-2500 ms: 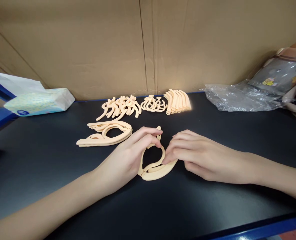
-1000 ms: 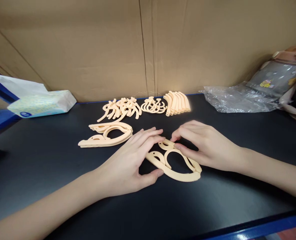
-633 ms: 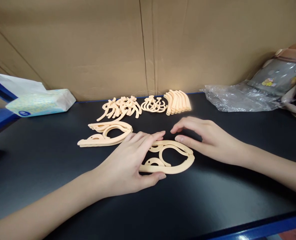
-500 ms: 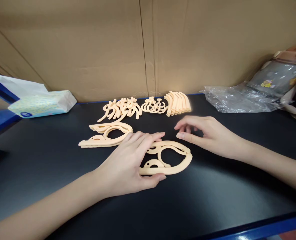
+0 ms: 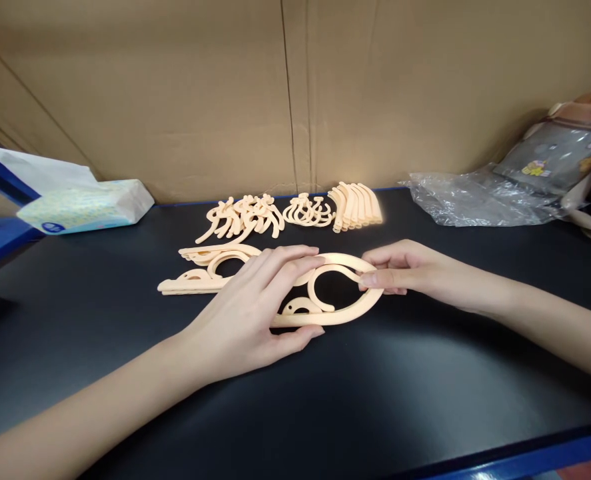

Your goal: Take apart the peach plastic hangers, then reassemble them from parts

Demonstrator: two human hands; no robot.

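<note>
A cream plastic folding hanger (image 5: 348, 317), folded with its hook curled inside, is held between both hands just over the black table. My left hand (image 5: 260, 303) is wrapped across its left end, fingers over the far arm and thumb along the near arm. At the right tip, my right hand (image 5: 395, 270) pinches the hanger's joint between thumb and fingers. Behind my left hand lies a stack of similar folded hangers (image 5: 190, 287), partly covered by that hand.
At the back lie a pile of short hanger arms (image 5: 242, 217), several loose hooks (image 5: 308, 210) and a row of curved arms (image 5: 356, 207). A tissue pack (image 5: 85, 207) sits at left. Clear plastic film (image 5: 465, 200) and a bag (image 5: 550, 153) are at right. Cardboard (image 5: 175, 100) stands behind.
My right hand has come in from the right and closed on the hanger's tip. The hanger has moved slightly away from me, with my left hand still around it.
</note>
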